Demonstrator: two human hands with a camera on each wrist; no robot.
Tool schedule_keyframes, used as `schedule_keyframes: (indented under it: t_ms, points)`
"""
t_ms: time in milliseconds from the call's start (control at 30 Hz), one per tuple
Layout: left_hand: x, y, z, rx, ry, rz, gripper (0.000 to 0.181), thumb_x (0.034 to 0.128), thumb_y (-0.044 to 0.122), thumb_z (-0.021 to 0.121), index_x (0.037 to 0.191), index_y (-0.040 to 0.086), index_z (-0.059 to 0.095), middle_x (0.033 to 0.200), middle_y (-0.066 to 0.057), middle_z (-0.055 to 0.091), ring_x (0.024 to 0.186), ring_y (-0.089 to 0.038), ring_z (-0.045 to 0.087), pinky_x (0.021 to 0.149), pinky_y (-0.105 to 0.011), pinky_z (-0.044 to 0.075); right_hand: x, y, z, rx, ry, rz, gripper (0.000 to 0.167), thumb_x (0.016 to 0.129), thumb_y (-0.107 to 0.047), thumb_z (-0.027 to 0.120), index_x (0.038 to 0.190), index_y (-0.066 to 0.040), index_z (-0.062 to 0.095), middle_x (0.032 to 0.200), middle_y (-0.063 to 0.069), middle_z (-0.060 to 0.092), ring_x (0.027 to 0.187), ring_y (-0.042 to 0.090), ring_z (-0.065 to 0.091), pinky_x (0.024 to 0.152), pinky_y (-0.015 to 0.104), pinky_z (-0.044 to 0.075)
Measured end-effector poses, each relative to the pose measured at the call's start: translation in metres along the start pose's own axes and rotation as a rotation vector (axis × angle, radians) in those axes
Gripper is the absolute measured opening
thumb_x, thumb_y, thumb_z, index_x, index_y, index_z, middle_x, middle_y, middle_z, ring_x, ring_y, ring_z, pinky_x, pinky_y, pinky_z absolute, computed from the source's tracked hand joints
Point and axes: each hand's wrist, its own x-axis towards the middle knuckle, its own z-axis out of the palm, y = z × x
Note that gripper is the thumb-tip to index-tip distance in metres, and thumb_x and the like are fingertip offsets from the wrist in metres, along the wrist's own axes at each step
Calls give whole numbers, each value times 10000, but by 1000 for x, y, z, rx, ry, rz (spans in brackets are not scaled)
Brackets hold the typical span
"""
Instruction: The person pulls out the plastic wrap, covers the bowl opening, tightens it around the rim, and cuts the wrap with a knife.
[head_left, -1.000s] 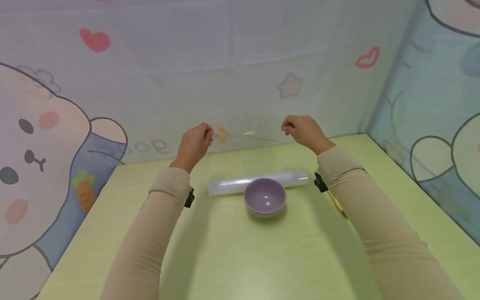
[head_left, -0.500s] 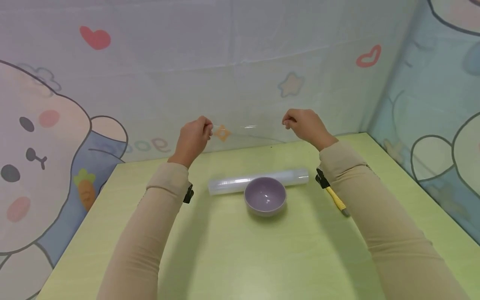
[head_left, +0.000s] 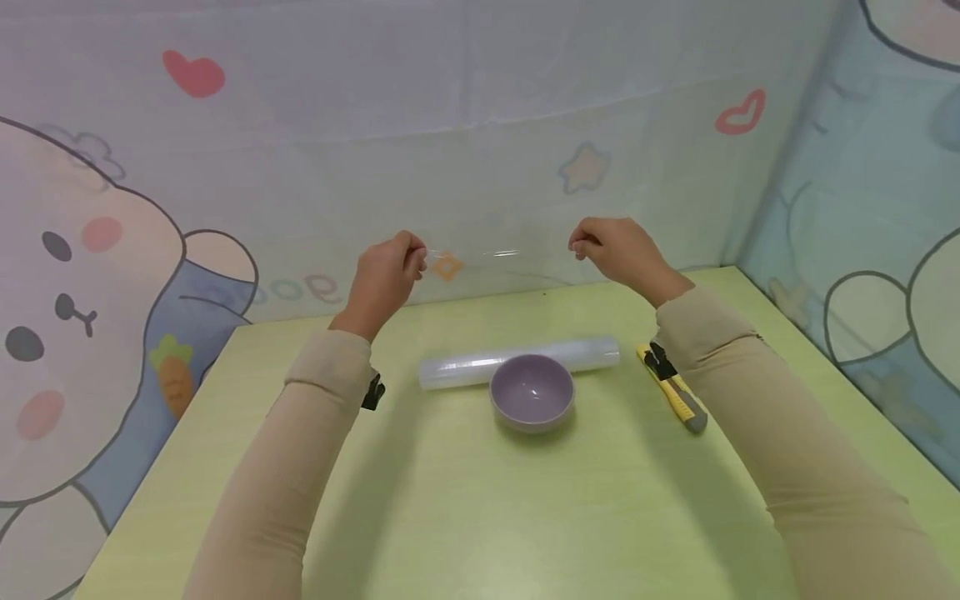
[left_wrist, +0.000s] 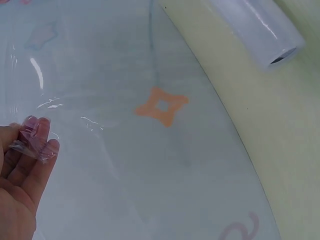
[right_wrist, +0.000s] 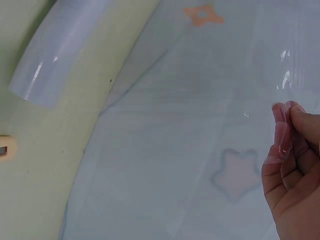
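Observation:
A clear sheet of plastic wrap is stretched between my two raised hands, above the far edge of the table. My left hand pinches one side of it; in the left wrist view the crumpled film covers the fingertips. The other side is pinched by my right hand, with film over its fingers in the right wrist view. Below the hands lies a roll of plastic wrap. A purple bowl stands in front of the roll, its inside facing up.
A yellow box cutter lies on the light green table, to the right of the bowl and beside my right forearm. A printed cloth backdrop hangs behind the table and along its sides.
Both hands have risen slightly with the plastic wrap between them. The right hand and forearm have shifted a little to the right, uncovering more of the box cutter.

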Motion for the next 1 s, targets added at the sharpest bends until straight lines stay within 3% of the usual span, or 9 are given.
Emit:
schedule_keyframes:
  t_ms: [367,800,1000]
  points:
    - [-20,13,-10,-48,-26,81,224,967,206,463,1050,27,569,883,-95,660,786,-212,661,717,-331,518,-33,2,-7,3,-15,-61,144,941,-158,516,980,-97,640,923,62,673,767,199,550,714,347,427]
    - [-57,27,-19,-24,-70,142,148,947,182,512,996,63,585,859,-64,681,762,-159,654,649,-292,488,-77,1,-3,-42,-31,-199,123,921,-197,558,959,-127,652,849,0,662,681,121,498,667,305,414]
    - [-73,31,-18,11,-55,187,121,939,169,526,975,72,591,851,-22,682,735,-136,639,643,-276,483,-89,2,2,-37,-32,-222,104,913,-167,569,954,-135,660,863,-23,661,725,100,527,681,305,434]
